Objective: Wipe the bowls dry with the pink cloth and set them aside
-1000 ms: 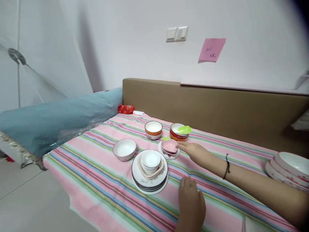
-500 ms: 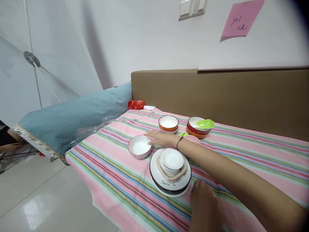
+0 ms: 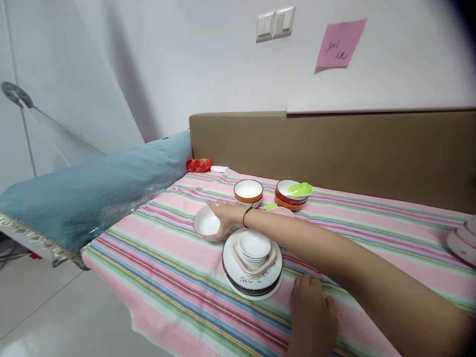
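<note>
A white bowl with a pink rim (image 3: 204, 224) sits on the striped cloth. My right hand (image 3: 223, 215) spans its right side, fingers over the far rim and thumb against the near side. The forearm, with a dark band at the wrist, crosses above a stack of plates (image 3: 232, 265). On that stack rest a squarish dish (image 3: 238, 252) and several small white bowls (image 3: 255, 244). My left hand (image 3: 311, 305) lies on the cloth right of the plates, its fingers curled with nothing visible in them.
Behind stand an orange bowl stack (image 3: 248, 198) and a red and orange bowl stack (image 3: 288, 200) holding a green leaf-shaped dish (image 3: 300, 189). A pink bowl (image 3: 281, 211) is partly behind my forearm. More pink bowls (image 3: 463, 243) stand at the right edge. A red roll (image 3: 199, 165) lies at the back left.
My right hand has spread further round the pink-rimmed bowl, the thumb now at its near side. The view has turned slightly right, bringing the pink bowls into sight. My left hand stays by the plates.
</note>
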Demonstrator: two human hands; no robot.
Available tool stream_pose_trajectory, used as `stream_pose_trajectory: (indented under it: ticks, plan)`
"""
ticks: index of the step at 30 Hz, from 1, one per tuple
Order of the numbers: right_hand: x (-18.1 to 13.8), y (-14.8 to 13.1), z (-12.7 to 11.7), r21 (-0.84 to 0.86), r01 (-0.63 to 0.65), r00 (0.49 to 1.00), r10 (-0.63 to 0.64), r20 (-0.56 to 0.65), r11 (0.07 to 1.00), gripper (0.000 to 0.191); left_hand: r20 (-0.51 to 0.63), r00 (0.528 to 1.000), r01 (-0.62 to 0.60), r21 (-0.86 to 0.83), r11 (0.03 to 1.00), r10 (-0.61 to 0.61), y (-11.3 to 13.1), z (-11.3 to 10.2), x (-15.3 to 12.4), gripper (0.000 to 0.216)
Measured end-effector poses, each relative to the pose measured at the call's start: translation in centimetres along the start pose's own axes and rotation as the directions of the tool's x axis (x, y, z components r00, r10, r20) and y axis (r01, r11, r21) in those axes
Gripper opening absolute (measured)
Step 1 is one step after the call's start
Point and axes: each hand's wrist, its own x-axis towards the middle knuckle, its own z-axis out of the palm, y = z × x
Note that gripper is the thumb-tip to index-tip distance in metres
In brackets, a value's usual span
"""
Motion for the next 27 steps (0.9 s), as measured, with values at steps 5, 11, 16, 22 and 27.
stream_pose_trajectory:
  ticks: [5,11,16,22,27]
  plan:
    - [-6.3,1.4,-4.3,-0.063,0.101,0.881,-0.119,-0.458,0.993,0.13,-0.062,0.997,-0.056,-0.068,0.996,0.052,0.8,-0.1,0.7,0.043]
    - [-21.0,2.9,-3.5,0.225,-0.15,0.439,0.268,-0.857,0.963,0.125,-0.173,0.985,-0.1,-0.614,0.783,-0.01,2.1,0.7,1.7,0.039]
    - [-32.5,6.3,2.0,0.682,-0.213,0.25,0.714,-0.654,0.699,0.123,-0.18,0.965,-0.044,-0.828,0.559,-0.189,4.2,2.2,1.6,0.037]
    - [-37.2,8.9,8.0,0.537,-0.534,0.16,0.702,-0.694,0.653,0.117,-0.667,0.723,-0.366,-0.151,0.918,0.179,5.2,2.8,1.3,0.032]
    - [-36.3,9.2,9.6,0.388,-0.678,0.248,0.691,-0.679,0.625,0.105,-0.716,0.527,-0.209,0.413,0.887,0.457,4.2,0.9,1.5,0.044]
